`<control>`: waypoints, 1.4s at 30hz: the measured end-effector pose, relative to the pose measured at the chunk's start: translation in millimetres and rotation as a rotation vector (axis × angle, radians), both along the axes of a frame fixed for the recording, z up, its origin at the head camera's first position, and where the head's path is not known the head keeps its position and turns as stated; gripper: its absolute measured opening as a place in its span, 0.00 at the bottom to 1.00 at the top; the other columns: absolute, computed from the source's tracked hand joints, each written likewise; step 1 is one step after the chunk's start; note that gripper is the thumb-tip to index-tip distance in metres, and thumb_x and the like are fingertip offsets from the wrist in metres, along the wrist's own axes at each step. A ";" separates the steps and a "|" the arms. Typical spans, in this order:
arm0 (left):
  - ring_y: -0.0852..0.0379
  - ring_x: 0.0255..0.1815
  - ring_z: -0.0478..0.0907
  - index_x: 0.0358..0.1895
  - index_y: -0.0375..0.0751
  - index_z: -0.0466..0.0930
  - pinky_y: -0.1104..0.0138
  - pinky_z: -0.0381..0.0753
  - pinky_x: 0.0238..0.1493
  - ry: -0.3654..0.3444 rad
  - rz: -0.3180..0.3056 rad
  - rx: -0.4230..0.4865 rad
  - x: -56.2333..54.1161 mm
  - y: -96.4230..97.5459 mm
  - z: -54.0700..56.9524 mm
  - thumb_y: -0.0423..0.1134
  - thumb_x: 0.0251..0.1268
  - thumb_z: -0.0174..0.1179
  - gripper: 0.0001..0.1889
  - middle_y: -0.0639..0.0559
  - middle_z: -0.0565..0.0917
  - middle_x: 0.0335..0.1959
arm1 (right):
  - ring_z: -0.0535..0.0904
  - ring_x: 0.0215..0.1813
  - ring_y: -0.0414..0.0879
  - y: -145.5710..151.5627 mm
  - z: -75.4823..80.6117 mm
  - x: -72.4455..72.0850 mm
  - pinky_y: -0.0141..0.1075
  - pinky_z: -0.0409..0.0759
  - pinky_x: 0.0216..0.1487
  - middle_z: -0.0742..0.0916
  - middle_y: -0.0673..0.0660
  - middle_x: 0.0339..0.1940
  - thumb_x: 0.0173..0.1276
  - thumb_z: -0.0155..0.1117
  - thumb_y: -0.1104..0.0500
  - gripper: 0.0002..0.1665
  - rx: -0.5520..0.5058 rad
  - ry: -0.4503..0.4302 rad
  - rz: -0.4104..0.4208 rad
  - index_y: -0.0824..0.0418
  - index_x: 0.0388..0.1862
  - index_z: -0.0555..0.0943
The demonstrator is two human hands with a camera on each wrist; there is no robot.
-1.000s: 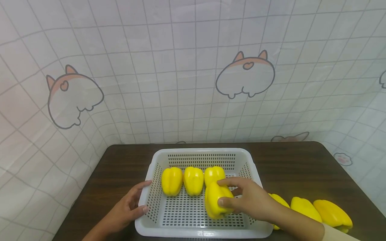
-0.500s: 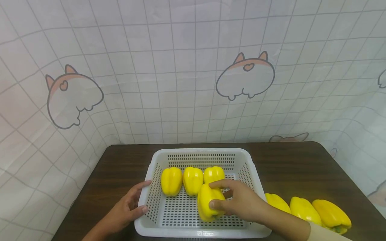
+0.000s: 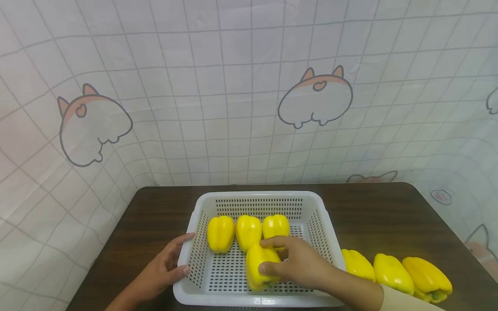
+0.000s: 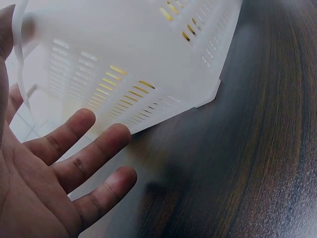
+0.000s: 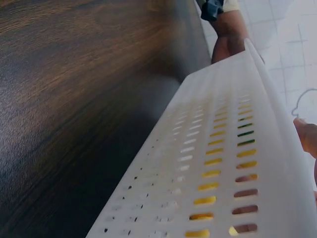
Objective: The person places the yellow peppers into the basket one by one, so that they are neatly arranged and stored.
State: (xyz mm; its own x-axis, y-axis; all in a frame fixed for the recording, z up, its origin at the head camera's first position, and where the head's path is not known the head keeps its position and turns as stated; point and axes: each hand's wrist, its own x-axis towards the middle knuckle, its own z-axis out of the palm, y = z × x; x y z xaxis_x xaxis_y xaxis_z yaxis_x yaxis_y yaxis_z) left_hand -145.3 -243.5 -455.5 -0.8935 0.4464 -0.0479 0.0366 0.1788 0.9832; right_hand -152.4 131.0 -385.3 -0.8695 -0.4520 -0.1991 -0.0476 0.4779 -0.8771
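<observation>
A yellow bell pepper [image 3: 254, 263] is in my right hand [image 3: 297, 264], gripped between thumb and fingers, inside the front part of a white slotted plastic basket [image 3: 260, 299]. Behind it three yellow bell peppers stand in a row: one at left [image 3: 220, 233], a middle pepper [image 3: 249, 232] and a right pepper [image 3: 276, 226]. My left hand [image 3: 165, 265] rests against the basket's left side, thumb and forefinger at the rim. In the left wrist view the other fingers [image 4: 106, 146] are spread loosely beside the slotted wall. Only part of the right hand shows in the right wrist view.
Right of the basket, on the dark wooden table [image 3: 373, 211], lie a near pepper [image 3: 359, 264], another yellow pepper [image 3: 393, 273] and an outer pepper [image 3: 428, 280] beside my right forearm. A white gridded cloth [image 3: 249, 108] with cartoon dogs hangs behind the table.
My right hand has moved left and slightly toward me with the bell pepper, within the basket. The left hand and the row of three peppers stay in place.
</observation>
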 end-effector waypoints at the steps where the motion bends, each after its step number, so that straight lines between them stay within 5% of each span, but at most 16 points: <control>1: 0.37 0.54 0.80 0.80 0.49 0.49 0.51 0.89 0.43 0.005 -0.004 0.002 0.0 0.1 -0.1 0.34 0.73 0.57 0.37 0.20 0.56 0.73 | 0.83 0.54 0.57 -1.0 -0.9 0.0 0.40 0.89 0.34 0.83 0.61 0.61 0.58 0.80 0.43 0.37 0.002 -0.006 -0.002 0.52 0.65 0.81; 17: 0.35 0.53 0.81 0.79 0.48 0.49 0.49 0.88 0.43 0.014 -0.020 0.037 -0.6 2.5 0.8 0.33 0.74 0.55 0.36 0.19 0.56 0.72 | 0.84 0.54 0.55 -15.0 -5.7 -1.5 0.42 0.89 0.40 0.85 0.60 0.60 0.58 0.80 0.43 0.35 0.044 0.035 -0.021 0.50 0.64 0.82; 32: 0.43 0.52 0.83 0.79 0.46 0.49 0.50 0.88 0.44 0.038 -0.041 0.051 -2.3 1.3 -0.5 0.31 0.74 0.53 0.35 0.18 0.56 0.72 | 0.85 0.45 0.50 -37.4 -8.4 -5.6 0.37 0.87 0.30 0.87 0.59 0.54 0.57 0.80 0.46 0.36 0.040 0.023 -0.013 0.55 0.64 0.82; 42: 0.41 0.52 0.82 0.79 0.46 0.48 0.51 0.89 0.42 0.030 -0.016 0.019 1.0 1.1 1.1 0.33 0.74 0.55 0.36 0.19 0.57 0.71 | 0.84 0.44 0.46 -45.4 -8.8 -2.2 0.44 0.87 0.40 0.88 0.51 0.50 0.57 0.80 0.43 0.34 0.111 0.034 -0.006 0.49 0.61 0.83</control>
